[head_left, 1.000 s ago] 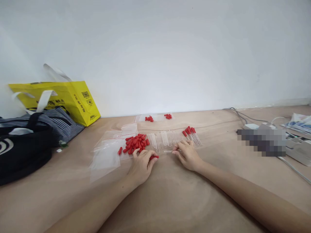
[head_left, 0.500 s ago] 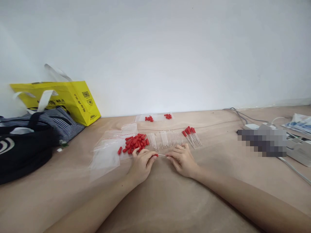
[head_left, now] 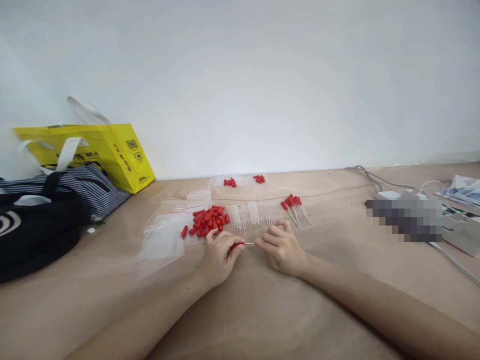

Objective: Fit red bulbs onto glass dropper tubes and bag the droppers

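Observation:
Between thumb and fingers, my left hand (head_left: 219,256) pinches a red rubber dropper bulb (head_left: 237,245). A thin clear dropper tube (head_left: 250,244) runs rightward from the bulb's mouth. My right hand (head_left: 284,251) is closed around the tube's other end, which its fingers hide. Just beyond my left hand lies a pile of red bulbs (head_left: 208,221) on clear plastic. A row of loose clear tubes (head_left: 257,214) stretches behind both hands. To its right, several droppers with red bulbs fitted (head_left: 296,209) lie fanned out.
Flattened clear zip bags (head_left: 163,247) lie left of the pile. Near the wall rests another bag with red bulbs (head_left: 245,182). A yellow bag (head_left: 127,157), a striped bag (head_left: 99,192) and a black bag (head_left: 41,240) fill the left. Cables and a power strip (head_left: 467,227) sit at right.
My hands have shifted slightly, and more of the red bulb shows at my left fingertips. The right fingers have curled a little more. The piles have not moved.

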`<state>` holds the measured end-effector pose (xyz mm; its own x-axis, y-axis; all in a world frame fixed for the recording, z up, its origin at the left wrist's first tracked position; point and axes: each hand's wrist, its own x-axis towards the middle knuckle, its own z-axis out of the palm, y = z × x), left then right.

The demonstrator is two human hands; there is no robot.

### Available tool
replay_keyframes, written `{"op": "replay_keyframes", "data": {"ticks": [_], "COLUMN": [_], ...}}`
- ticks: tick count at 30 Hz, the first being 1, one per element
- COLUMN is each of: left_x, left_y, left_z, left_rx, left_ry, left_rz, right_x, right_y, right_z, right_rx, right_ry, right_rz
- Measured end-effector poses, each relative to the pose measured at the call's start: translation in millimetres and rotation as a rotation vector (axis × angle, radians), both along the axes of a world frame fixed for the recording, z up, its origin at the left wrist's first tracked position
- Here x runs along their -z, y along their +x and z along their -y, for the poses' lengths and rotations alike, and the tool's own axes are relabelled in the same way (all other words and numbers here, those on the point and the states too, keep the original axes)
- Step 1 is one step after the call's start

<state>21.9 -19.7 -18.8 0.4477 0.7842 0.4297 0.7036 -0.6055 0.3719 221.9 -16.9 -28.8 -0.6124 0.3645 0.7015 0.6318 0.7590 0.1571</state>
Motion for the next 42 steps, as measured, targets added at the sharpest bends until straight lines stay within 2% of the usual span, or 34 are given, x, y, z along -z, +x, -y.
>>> {"op": "replay_keyframes", "data": {"ticks": [3, 9, 20, 27, 33, 38, 40, 42], "left_x": [-0.7, -4.7, -7.4, -7.4, -13.0, -12.2, -9.8, -7.4], "left_y": [1, 5, 8, 3, -2, -1, -3, -5], "left_z": [3, 9, 13, 5, 4, 4, 2, -2], "left_rx": [0.040, 0.078, 0.124, 0.086, 0.079, 0.082, 0.038, -0.045], "left_ry": [0.055, 0.131, 0.114, 0.105, 0.085, 0.066, 0.085, 0.128], "left_rz": [-0.022, -0.019, -0.051, -0.069, -0.110, -0.132, -0.129, -0.115], "right_x": [-1.1, -1.9, -1.9, -5.4, -8.8, -6.9, -5.8, -4.4], "right_y": [2, 0, -6, 0, 11, 11, 12, 15], "right_z": [0, 3, 5, 3, 0, -1, -2, -7], "right_rx": [-0.010, 0.000, -0.042, 0.034, 0.098, 0.099, 0.107, 0.179], "right_ry": [0.043, -0.006, -0.016, -0.067, -0.108, -0.138, -0.161, -0.187], "right_rz": [0.024, -0.001, -0.013, -0.022, -0.022, -0.017, -0.036, -0.100]}}
